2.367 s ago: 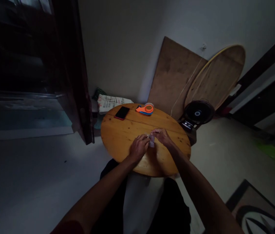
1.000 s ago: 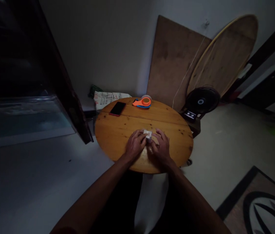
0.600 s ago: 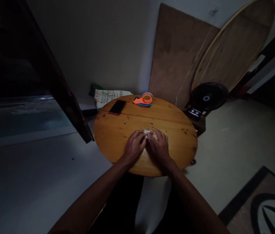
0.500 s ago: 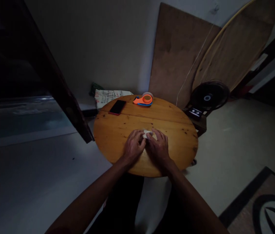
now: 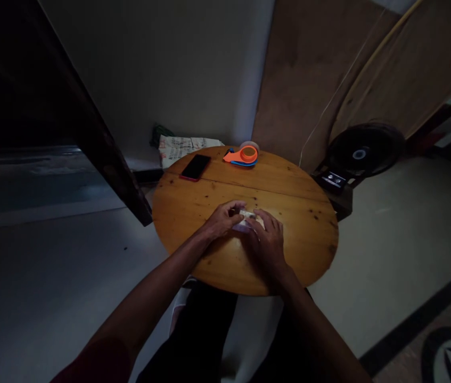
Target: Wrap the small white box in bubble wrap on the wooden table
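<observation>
Near the middle of the round wooden table (image 5: 193, 213), a small whitish packet or box (image 5: 245, 225) lies between my two hands; its exact kind is too small and dim to tell. My left hand (image 5: 224, 219) grips it from the left, thumb on the near side and fingers curled over the far side. From the right, my right hand (image 5: 268, 234) closes on the same thing, its thumb pressed on top and its fingers bent around the far edge. Parts of the packet are hidden beneath the fingers.
An orange and blue tape dispenser (image 5: 245, 155) stands at the table's far edge. Left of it lies a phone (image 5: 195, 167) with a red edge. Beyond the right side are a black fan (image 5: 363, 151) and a small lit screen (image 5: 334, 180). A printed sack (image 5: 185, 149) sits behind the table.
My left hand has shifted its hold, its fingers now reaching farther over the far side, and more of the whitish thing shows. The view has tilted and moved slightly.
</observation>
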The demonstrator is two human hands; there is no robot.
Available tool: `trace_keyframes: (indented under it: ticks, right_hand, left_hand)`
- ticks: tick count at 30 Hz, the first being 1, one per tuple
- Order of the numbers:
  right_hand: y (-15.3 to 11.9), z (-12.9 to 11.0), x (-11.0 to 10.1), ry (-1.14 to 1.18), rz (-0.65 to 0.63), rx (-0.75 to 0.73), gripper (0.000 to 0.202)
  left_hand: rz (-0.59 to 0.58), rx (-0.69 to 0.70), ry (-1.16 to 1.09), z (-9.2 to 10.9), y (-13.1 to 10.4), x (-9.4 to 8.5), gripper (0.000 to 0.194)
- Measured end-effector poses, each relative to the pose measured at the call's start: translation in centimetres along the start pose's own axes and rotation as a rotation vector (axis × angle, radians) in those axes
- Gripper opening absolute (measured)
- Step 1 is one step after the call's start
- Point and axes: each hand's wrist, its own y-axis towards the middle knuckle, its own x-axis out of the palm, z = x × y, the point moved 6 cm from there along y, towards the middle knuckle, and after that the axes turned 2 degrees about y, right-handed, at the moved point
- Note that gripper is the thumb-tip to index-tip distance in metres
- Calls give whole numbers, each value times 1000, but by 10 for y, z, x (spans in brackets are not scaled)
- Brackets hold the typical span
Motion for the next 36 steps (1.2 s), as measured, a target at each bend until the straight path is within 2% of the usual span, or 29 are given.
trace_keyframes:
  ticks: [5, 10, 15, 20, 25, 28, 30, 33, 36]
  right_hand:
    - [0, 1, 0, 34, -9, 25, 19]
    - [-1, 3, 1, 61, -43, 47, 45]
    - [0, 2, 4, -39, -79, 20, 29]
    - [0, -1, 3, -72, -41, 5, 25]
    - [-2, 0, 5, -31, -31, 21, 24]
    - [-3, 3, 2, 1, -16, 55, 40]
    - [-2, 2, 3, -16, -53, 44, 46]
    - [-1, -3, 5, -75, -109, 2, 35]
    - [1, -4, 4, -100, -90, 0, 29]
  left_hand:
    - [10, 14, 22, 2, -2, 1, 43]
    - [17, 25, 23, 5, -3, 1, 41]
    - [22, 53, 79, 11, -6, 1, 32]
    - [23, 58, 112, 15, -7, 1, 18]
    - [43, 86, 117, 14, -6, -2, 13]
    - [49, 54, 80, 9, -7, -2, 15]
    - [50, 40, 58, 8, -7, -2, 21]
    - [69, 72, 98, 11, -7, -3, 26]
    - [82, 95, 159, 12, -7, -3, 30]
